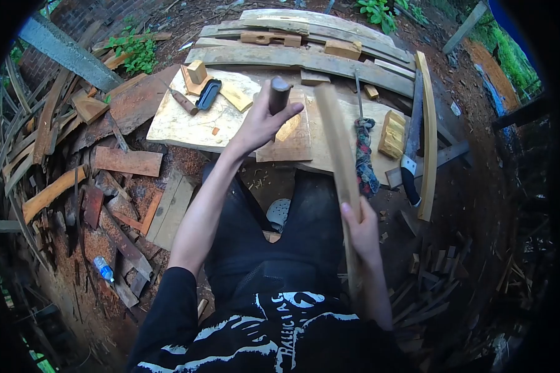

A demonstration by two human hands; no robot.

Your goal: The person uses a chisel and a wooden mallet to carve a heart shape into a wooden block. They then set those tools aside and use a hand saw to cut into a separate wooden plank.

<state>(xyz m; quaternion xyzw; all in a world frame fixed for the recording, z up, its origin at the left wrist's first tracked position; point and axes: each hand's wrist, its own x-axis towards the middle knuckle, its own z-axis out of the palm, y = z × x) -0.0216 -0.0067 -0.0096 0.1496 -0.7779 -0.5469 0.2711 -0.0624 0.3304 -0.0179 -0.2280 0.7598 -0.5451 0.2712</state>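
Note:
My left hand [264, 127] is wrapped around a dark cylindrical tool handle [279, 93], its round end facing up. The tool's lower end is hidden behind the hand. Just under it lies a flat brown board [286, 151] on the pale wooden bench top [190, 127]. In my right hand [362, 227] is a long wooden stick [335, 140], gripped low and slanting up past the bench edge. Its upper part is blurred. Close to the stick, on the right, rests a thin metal rod with a cloth-wrapped grip [366, 155].
A black tray [209, 94], a wooden-handled tool [183, 101] and a small block [197, 71] lie at the bench's left. To the right are a yellow block [392, 135], a handsaw [409, 165] and a long strip [428, 143]. Planks [305, 59] lie behind; scrap wood [127, 160] covers the left ground.

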